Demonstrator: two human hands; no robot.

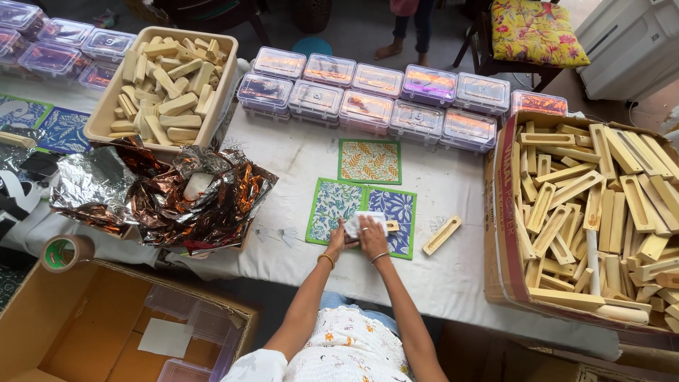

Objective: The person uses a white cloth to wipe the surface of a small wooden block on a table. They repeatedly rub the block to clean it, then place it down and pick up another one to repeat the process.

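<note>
Head camera looks straight down at a table draped in white cloth (297, 152), where both hands meet over a small white wrapped piece (362, 222) lying on two patterned cards. At about six o'clock from the frame's centre, the left hand (337, 239) closes its fingers on the near-left edge of that piece, while the right hand (373, 239) lies flat on top of it, fingers together and pressing down; a short wooden end (391, 226) pokes out at three o'clock from under the wrap. Beneath them sit a green-bordered blue floral card (334, 204) and a darker blue floral card (399, 212), touching side by side, with an orange leaf-print card (369, 161) just at twelve o'clock from them. A slotted wooden block (442, 235) lies loose at three o'clock from the hands. Farther at three o'clock a cardboard box (498, 233) is heaped with similar wooden blocks. At ten o'clock crumpled metallic foil (184, 198) spreads beside a beige tray of wooden pieces (102, 113). Clear lidded plastic boxes (368, 102) line the table's far edge at twelve o'clock, and a tape roll (65, 252) rests at nine o'clock.
</note>
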